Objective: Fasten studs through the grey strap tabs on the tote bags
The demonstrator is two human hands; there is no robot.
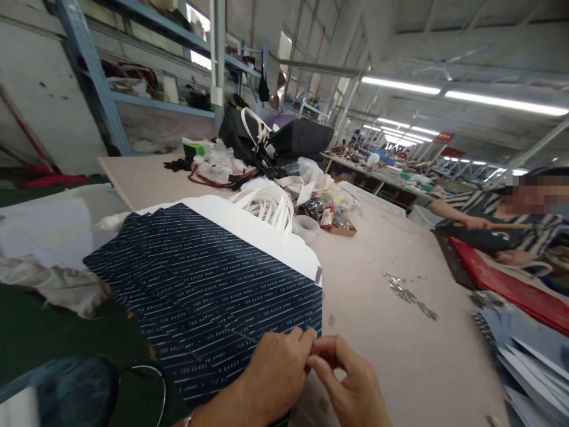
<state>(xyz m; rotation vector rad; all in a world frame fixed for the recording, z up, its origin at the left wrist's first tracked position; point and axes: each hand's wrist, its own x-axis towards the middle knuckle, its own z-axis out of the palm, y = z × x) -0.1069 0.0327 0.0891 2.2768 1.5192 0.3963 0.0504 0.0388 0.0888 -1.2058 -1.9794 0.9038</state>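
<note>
Navy cloth lies printed side up, reaching past the left edge of the table, presumably so its right border falls near the person. There the left hand curls its fingers at the border, seemingly to steady it; the right hand meets it, thumb and forefinger nearly together, though I cannot tell what either pinches. White straps sit beyond, probably to leave that border free.

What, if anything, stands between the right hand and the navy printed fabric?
Nothing visible but the left hand: its fingers meet those of the right hand near the right edge of the navy printed fabric. Anything pinched there is hidden.
</note>
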